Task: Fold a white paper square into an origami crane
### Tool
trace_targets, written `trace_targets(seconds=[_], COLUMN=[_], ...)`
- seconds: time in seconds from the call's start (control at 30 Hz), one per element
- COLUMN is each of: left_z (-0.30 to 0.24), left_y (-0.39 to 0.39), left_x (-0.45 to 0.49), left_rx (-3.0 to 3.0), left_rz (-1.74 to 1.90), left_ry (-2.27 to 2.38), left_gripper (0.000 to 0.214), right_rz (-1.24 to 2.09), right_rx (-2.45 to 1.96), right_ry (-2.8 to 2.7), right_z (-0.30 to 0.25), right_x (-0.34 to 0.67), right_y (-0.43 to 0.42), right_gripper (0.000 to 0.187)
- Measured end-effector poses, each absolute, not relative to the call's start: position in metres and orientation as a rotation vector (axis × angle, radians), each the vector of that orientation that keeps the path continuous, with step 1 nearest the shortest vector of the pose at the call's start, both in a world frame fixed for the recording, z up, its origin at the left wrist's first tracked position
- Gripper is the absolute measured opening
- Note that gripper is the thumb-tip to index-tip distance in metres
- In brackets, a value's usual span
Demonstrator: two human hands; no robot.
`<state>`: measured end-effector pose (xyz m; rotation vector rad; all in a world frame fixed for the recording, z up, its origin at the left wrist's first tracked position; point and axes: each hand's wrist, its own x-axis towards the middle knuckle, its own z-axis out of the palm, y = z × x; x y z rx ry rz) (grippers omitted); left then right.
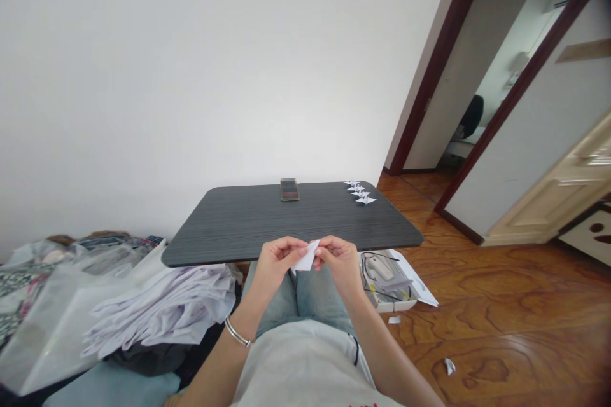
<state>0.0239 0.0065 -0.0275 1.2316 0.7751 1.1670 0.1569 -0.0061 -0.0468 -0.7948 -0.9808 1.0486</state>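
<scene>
A small folded piece of white paper is pinched between both hands, held in the air just over the person's lap and in front of the near edge of the dark table. The left hand grips the paper's left side, thumb and curled fingertips closed on it, the palm turned toward the person. The right hand closes on the right side in the same way, knuckles up, fingers bent tightly inward. The two hands nearly touch across the paper. Both forearms rise from the lower edge of the view and converge toward the paper; the left wrist wears a thin silver bracelet.

Beyond the right hand, at the table's far right corner, lies a row of small folded paper figures. Beyond the left hand, at the table's back edge, stands a small dark object. Left of the left forearm lies a heap of white sheets. Just right of the right hand, an open box with cables sits on the wooden floor.
</scene>
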Motion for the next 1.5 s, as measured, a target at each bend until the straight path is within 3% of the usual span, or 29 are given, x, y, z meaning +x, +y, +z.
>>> trace_targets(seconds=[0.43, 0.6, 1.5], left_z=[-0.031, -0.029, -0.032], left_y=[0.01, 0.009, 0.013], left_x=[0.021, 0.02, 0.021], left_rx=[1.503, 1.596, 1.622], left_rz=[1.16, 1.166, 1.146], left_ry=[0.88, 0.931, 0.954], left_gripper=[0.024, 0.023, 0.025], right_rz=[0.857, 0.678, 0.708], right_rx=[-0.818, -0.829, -0.829], right_ry=[-1.105, -1.281, -1.349], right_z=[-0.049, -0.046, -0.044], right_x=[0.156, 0.16, 0.169], right_y=[-0.009, -0.01, -0.007], right_gripper=[0.014, 0.003, 0.003])
